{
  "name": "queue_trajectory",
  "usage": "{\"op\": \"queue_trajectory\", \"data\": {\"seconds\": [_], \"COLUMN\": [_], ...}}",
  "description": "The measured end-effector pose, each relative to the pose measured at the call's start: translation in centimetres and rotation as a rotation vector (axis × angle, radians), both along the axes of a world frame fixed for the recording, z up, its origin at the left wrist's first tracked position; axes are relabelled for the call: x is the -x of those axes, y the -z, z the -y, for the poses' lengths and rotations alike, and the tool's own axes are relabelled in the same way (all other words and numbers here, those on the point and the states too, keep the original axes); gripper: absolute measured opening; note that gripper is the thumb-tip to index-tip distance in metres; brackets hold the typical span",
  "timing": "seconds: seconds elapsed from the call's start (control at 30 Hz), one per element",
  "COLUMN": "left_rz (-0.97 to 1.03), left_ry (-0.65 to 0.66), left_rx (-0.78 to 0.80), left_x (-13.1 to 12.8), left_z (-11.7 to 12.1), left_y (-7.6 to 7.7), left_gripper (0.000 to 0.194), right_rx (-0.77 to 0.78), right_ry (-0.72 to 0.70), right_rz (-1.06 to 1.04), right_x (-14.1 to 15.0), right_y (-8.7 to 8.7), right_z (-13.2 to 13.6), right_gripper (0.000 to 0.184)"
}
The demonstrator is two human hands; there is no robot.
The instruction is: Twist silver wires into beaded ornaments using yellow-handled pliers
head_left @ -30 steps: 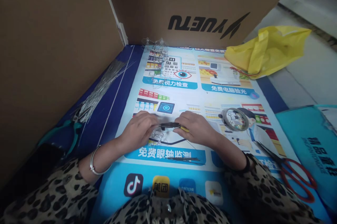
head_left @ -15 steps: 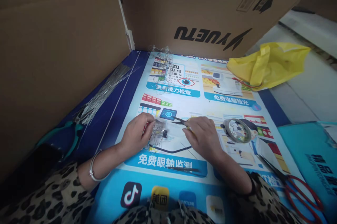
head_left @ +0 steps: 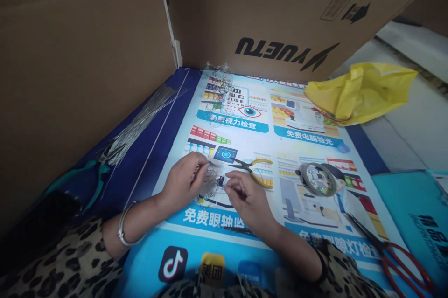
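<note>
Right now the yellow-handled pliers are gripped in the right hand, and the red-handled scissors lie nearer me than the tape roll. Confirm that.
Wrong on the pliers: the head view shows the yellow-handled pliers lying on the printed sheet, not gripped in the right hand. The red-handled scissors do lie nearer you than the tape roll.

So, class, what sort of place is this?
Probably a makeshift craft worktable: yellow-handled pliers, a bundle of wires and red-handled scissors lie around two busy hands.
</note>
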State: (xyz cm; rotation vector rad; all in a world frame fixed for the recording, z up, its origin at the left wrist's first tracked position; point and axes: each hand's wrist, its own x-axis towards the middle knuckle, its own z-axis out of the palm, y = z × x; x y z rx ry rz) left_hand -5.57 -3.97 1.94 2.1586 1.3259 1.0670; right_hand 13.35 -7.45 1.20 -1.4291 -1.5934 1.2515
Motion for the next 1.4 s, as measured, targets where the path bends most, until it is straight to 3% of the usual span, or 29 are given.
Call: {"op": "queue_trajectory", "data": {"seconds": [0.63, 0.9, 1.1, 1.4], "left_rz": [0.061, 0.154, 0.323, 0.352], "left_ry": [0.021, 0.033, 0.142, 0.339], "left_rx": [0.126, 0.336, 0.447, 0.576], "left_x": [0.3, 0.4, 0.7, 2.7], "left_z": [-0.2, -0.4, -0.5, -1.1], "left_y": [-0.2, 0.0, 0.1, -1.0], "left_gripper": [0.008, 0.006, 0.017, 0.021], "right_rx": [-0.033, 0.006, 0.018, 0.024], "right_ry": [0.045, 0.059, 0.046, 0.029], "right_rz": [-0.095, -0.136, -0.127, -0.154], "right_x": [-2.2, -2.3, -2.4, -2.3], "right_y": [-0.4, -0.1, 0.0, -0.2], "right_z": [-1.6, -1.6, -1.6, -1.6], "right_gripper": [0.014, 0.014, 0.014, 0.013]}}
